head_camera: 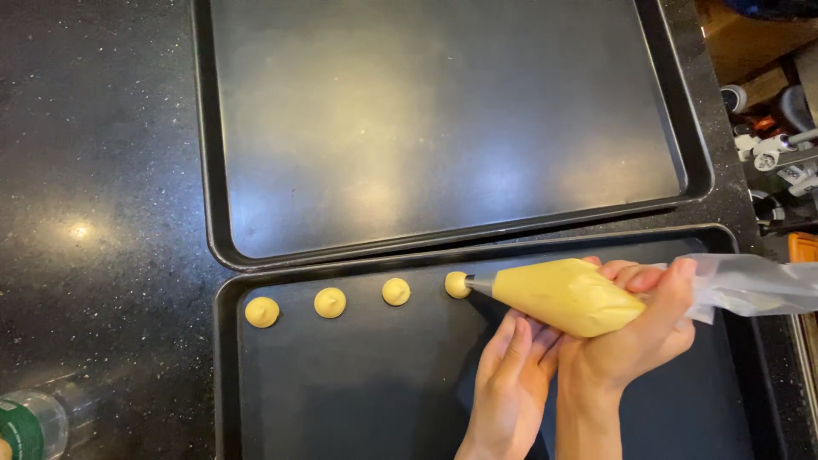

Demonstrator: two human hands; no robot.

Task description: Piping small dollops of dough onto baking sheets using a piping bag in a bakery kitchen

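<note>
Near the near tray's (230, 358) far rim, right hand (635, 332) grips piping bag (567, 296), left hand's (511, 379) fingers open beneath.

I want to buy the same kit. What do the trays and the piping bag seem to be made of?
Trays: likely dark non-stick coated metal, judging by the rolled rims and soft satin sheen. Piping bag: thin clear plastic film; the yellow batter shows through and its tail crinkles behind the right hand.

Both hands, the left hand (509, 375) and the right hand (635, 328), are bare, with no rings, gloves or watch; wrists and forearms show no sleeves, fingernails short and unpainted.
</note>
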